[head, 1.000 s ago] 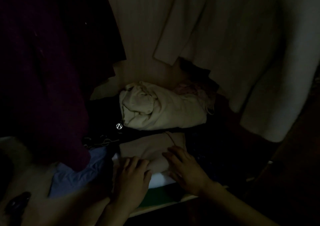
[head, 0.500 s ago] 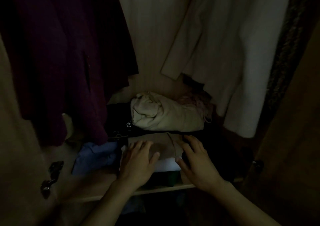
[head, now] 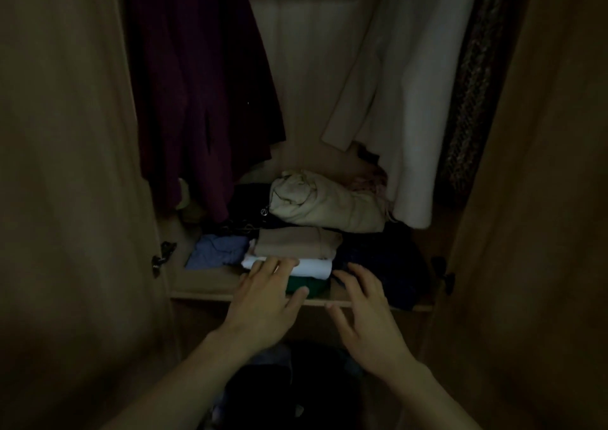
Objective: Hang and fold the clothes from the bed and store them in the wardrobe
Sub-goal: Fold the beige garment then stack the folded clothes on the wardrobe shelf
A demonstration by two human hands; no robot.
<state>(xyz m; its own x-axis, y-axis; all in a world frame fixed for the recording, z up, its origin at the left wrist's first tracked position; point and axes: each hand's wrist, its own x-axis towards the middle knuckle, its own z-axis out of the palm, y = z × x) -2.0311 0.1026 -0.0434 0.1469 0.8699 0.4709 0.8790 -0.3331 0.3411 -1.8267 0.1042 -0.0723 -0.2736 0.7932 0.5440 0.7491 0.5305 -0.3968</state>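
Inside the dim wardrobe, a folded stack sits on the shelf: a beige garment on top, a white one under it, a green one at the bottom. My left hand is spread flat in front of the stack, fingertips at the white layer's front edge. My right hand hovers just right of the stack with fingers spread, holding nothing.
A rolled cream garment lies behind the stack, a blue cloth to its left, dark clothes to its right. A maroon garment and a white coat hang above. Wardrobe doors flank both sides.
Both hands slid off the top of the beige garment and drew back toward the shelf's front edge. The view pulled back, showing the doors and the white and green layers.
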